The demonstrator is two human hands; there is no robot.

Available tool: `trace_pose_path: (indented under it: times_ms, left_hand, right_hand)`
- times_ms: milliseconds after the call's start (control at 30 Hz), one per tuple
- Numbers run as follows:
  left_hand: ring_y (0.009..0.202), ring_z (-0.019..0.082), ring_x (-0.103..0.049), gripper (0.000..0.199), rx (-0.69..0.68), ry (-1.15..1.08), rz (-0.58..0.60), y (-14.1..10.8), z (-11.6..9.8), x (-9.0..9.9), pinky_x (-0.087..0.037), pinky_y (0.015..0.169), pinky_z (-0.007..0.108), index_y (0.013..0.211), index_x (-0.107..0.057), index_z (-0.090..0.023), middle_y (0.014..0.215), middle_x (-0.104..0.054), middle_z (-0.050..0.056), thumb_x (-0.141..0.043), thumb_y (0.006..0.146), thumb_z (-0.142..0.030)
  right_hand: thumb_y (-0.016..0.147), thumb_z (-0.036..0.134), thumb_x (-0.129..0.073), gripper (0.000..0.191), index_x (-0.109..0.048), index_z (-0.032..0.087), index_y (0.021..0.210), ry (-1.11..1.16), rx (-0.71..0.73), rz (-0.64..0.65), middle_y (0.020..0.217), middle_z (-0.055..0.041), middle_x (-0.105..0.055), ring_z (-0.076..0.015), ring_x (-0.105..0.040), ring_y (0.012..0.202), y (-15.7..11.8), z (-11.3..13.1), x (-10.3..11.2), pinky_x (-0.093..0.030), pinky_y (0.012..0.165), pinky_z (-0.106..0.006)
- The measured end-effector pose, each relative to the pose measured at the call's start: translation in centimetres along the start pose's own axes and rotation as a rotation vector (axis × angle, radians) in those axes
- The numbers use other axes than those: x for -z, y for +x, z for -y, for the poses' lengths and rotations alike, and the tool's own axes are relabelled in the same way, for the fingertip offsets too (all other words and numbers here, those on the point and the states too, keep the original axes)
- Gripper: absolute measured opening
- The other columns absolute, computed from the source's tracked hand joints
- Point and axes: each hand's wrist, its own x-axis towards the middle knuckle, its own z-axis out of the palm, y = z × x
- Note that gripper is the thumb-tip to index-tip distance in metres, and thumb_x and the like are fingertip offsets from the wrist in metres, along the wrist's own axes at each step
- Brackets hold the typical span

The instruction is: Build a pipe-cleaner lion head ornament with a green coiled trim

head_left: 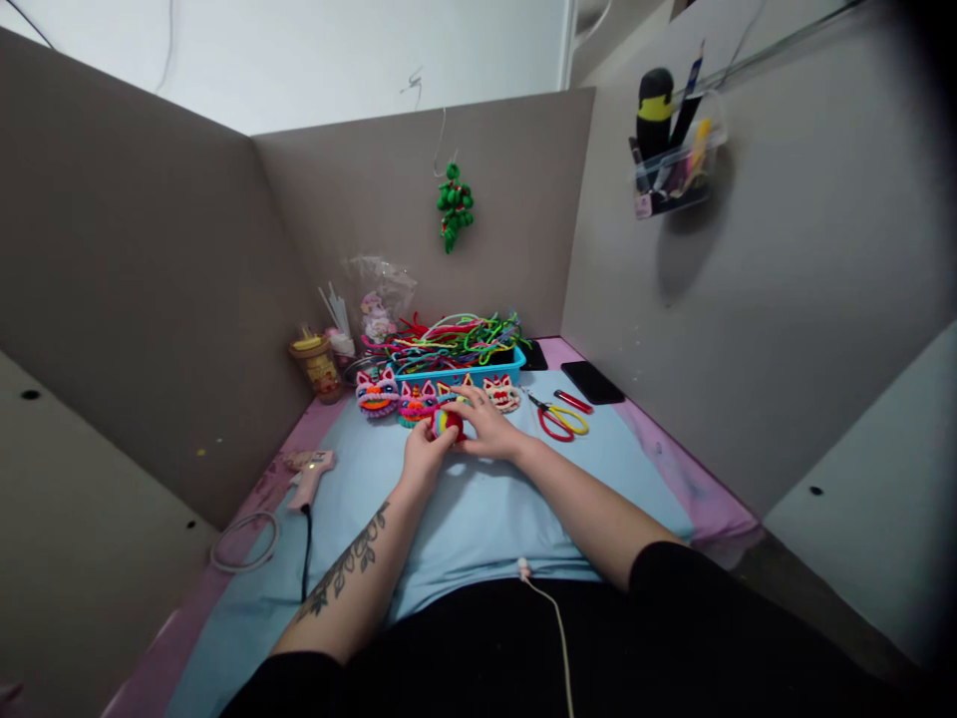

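Note:
Between both hands is a small rounded colorful craft piece (447, 423), red with yellow and blue bands, like the pipe-cleaner work around it. My left hand (423, 449) grips its left and lower side, with the thumb against the front. My right hand (487, 425) curves round the right side, its thumb underneath and fingers reaching over the top. Just behind stand several fuzzy animal-head figures: a pink and purple head (378, 393), a pink and teal head (417, 403), and a cream and red head (500, 393). Another is partly hidden by my right fingers.
Behind the figures, a blue tray (508, 373) overflows with pipe cleaners (456, 339). Scissors (560, 419), a red cutter (574, 401) and a black phone (593, 382) lie right. A pink glue gun (310, 479) with cord lies left, near a cup (318, 367). Grey partitions enclose the table.

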Motion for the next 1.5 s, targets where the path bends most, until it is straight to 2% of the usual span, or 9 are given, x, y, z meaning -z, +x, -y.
trace_pose_path:
  times_ms: [167, 433, 533, 633, 800, 1033, 1167, 1267, 1500]
  left_hand:
    - [0.065, 0.014, -0.060, 0.043, 0.038, -0.048, -0.004, -0.1, -0.3, -0.1, -0.045, 0.064, 0.025, 0.089, -0.059, -0.012, 0.075, -0.066, 0.003, -0.077, 0.055, -0.032]
    - [0.068, 0.015, -0.060, 0.042, 0.000, -0.014, -0.010, -0.4, -0.8, -0.3, -0.045, 0.066, 0.026, 0.089, -0.057, -0.013, 0.076, -0.065, 0.003, -0.075, 0.056, -0.032]
    - [0.070, 0.016, -0.059, 0.040, -0.066, 0.093, -0.015, -0.5, -1.0, -0.2, -0.044, 0.067, 0.026, 0.089, -0.057, -0.013, 0.077, -0.065, 0.003, -0.073, 0.058, -0.032]
    - [0.070, 0.015, -0.057, 0.035, -0.181, 0.274, -0.005, -0.6, -1.0, -0.1, -0.044, 0.066, 0.025, 0.089, -0.057, -0.013, 0.078, -0.064, 0.003, -0.069, 0.061, -0.031]
    - [0.068, 0.014, -0.055, 0.033, -0.340, 0.598, 0.040, -0.8, -0.5, 0.2, -0.043, 0.064, 0.025, 0.095, -0.058, -0.015, 0.080, -0.063, 0.002, -0.064, 0.067, -0.030]
    - [0.070, 0.015, -0.055, 0.031, -0.493, 0.802, 0.127, -0.8, 0.1, 0.6, -0.042, 0.066, 0.026, 0.099, -0.056, -0.017, 0.083, -0.062, 0.003, -0.058, 0.071, -0.028]
    - [0.071, 0.015, -0.054, 0.024, -0.531, 0.817, 0.185, -1.0, 0.1, 0.6, -0.042, 0.067, 0.027, 0.094, -0.055, -0.018, 0.082, -0.061, 0.002, -0.057, 0.072, -0.026]
    - [0.069, 0.016, -0.053, 0.020, -0.521, 0.790, 0.169, -1.1, -0.1, 0.6, -0.040, 0.067, 0.026, 0.088, -0.056, -0.019, 0.078, -0.059, 0.001, -0.059, 0.070, -0.025]
    - [0.070, 0.017, -0.053, 0.020, -0.435, 0.629, 0.156, -1.4, -0.6, 0.4, -0.040, 0.071, 0.027, 0.081, -0.060, -0.021, 0.075, -0.060, 0.001, -0.065, 0.062, -0.023]
  right_hand:
    - [0.067, 0.032, -0.072, 0.061, -0.050, 0.022, 0.122, 0.056, 0.019, -0.059, 0.133, -0.0123, -0.043, -0.0297, -0.034, 0.124, 0.1, -0.6, -0.3, -0.031, 0.103, -0.052]
    - [0.067, 0.031, -0.072, 0.062, -0.048, 0.022, 0.123, 0.166, 0.102, -0.099, 0.121, -0.0106, -0.054, -0.0270, -0.043, 0.118, 0.3, -0.7, -0.3, -0.035, 0.101, -0.049]
    - [0.070, 0.040, -0.070, 0.060, -0.049, 0.020, 0.123, 0.190, 0.109, -0.101, 0.121, -0.0115, -0.055, -0.0266, -0.043, 0.117, 0.2, -0.4, 0.2, -0.035, 0.101, -0.047]
    - [0.081, 0.046, -0.058, 0.047, -0.054, 0.020, 0.121, 0.220, 0.087, -0.113, 0.117, -0.0113, -0.058, -0.0256, -0.046, 0.114, 0.2, -0.2, 0.7, -0.037, 0.099, -0.047]
    - [0.090, 0.033, -0.044, 0.031, -0.062, 0.021, 0.113, 0.208, 0.051, -0.184, 0.103, -0.0092, -0.065, -0.0226, -0.053, 0.102, 0.3, -0.5, 0.6, -0.041, 0.092, -0.045]
    - [0.085, 0.021, -0.053, 0.017, -0.069, 0.021, 0.090, 0.225, -0.061, -0.253, 0.084, -0.0062, -0.068, -0.0198, -0.057, 0.086, 0.6, -0.3, 0.7, -0.043, 0.083, -0.039]
    - [0.079, 0.017, -0.055, 0.012, -0.067, 0.019, 0.079, 0.303, -0.191, -0.246, 0.078, -0.0036, -0.065, -0.0169, -0.058, 0.079, 0.8, -0.1, 0.8, -0.045, 0.077, -0.033]
    - [0.077, 0.017, -0.055, 0.014, -0.067, 0.017, 0.081, 0.374, -0.290, -0.214, 0.079, -0.0032, -0.065, -0.0151, -0.058, 0.076, 0.9, -0.2, 0.7, -0.046, 0.069, -0.028]
    - [0.072, 0.011, -0.054, 0.021, -0.071, 0.017, 0.082, 0.369, -0.309, -0.171, 0.081, -0.0037, -0.067, -0.0144, -0.059, 0.075, 0.9, -0.1, 1.3, -0.046, 0.066, -0.026]
